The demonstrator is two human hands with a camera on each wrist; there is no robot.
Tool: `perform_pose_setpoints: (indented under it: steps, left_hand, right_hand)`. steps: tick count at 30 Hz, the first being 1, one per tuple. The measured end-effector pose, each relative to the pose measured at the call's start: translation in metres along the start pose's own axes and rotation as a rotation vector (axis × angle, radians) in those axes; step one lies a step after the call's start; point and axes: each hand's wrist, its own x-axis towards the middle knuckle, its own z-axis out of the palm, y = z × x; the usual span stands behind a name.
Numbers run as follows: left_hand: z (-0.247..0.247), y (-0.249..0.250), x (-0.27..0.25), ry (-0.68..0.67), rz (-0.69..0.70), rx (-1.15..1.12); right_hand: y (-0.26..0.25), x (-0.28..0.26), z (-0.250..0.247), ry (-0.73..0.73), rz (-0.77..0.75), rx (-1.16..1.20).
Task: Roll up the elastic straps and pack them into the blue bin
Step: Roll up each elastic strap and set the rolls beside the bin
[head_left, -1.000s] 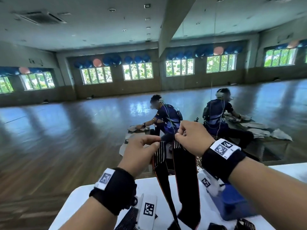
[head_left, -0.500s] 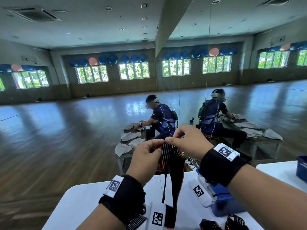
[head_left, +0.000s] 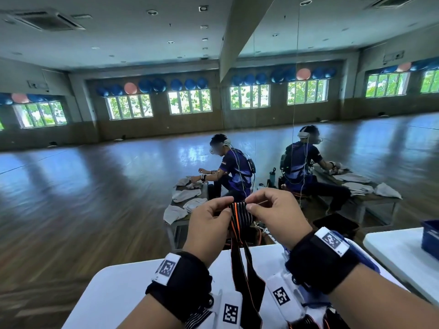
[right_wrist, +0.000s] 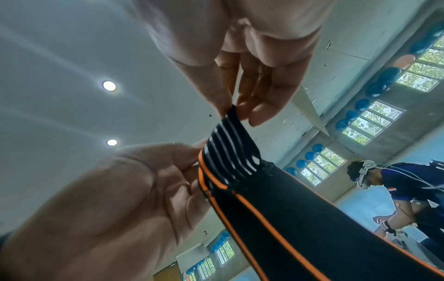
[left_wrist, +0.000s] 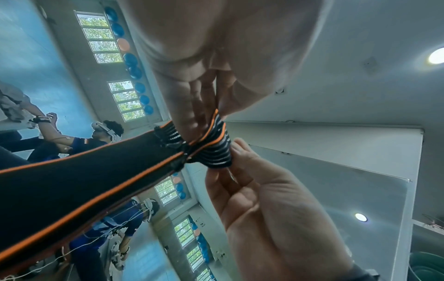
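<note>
Hands meet at chest height above the white table (head_left: 123, 279), both pinching the top of one elastic strap (head_left: 240, 216): the left hand (head_left: 209, 226) clamps its thumb and fingers on the left side of the striped end, and the right hand (head_left: 275, 214) nips the right side with thumb and forefinger. That end is black with pale ribbed stripes and an orange edge; below it two plain black lengths with orange piping hang down to the table between the wrists. From the left wrist camera the left hand (left_wrist: 276, 218) holds the striped part (left_wrist: 211, 150) at its fingertips, facing the right hand (left_wrist: 216, 62); the right wrist camera shows the same pinch from the other side, strap (right_wrist: 230, 152) between the right hand (right_wrist: 252, 76) and the left hand (right_wrist: 108, 209). Blue bin (head_left: 365, 254) sits on the table just under the right wrist, mostly hidden by it. More rolled straps (head_left: 316, 320) lie at the near edge. Beyond, a mirrored hall with a seated person (head_left: 234, 169)
</note>
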Motion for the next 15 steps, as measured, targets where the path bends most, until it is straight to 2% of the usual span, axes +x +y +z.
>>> perform_pose_setpoints:
  steps: [4,9,15]
  left_hand:
    - [0.000,-0.002,-0.002,-0.007,0.023,0.012]
    - [0.000,-0.004,-0.006,-0.029,0.007,-0.075]
    - [0.006,-0.001,-0.007,-0.068,0.014,-0.080]
  right_hand:
    - [0.007,-0.003,0.004,0.066,0.000,0.028]
    - [0.009,-0.004,0.006,0.203,0.007,0.098]
    - [0.013,-0.011,0.009,0.259,-0.006,0.127]
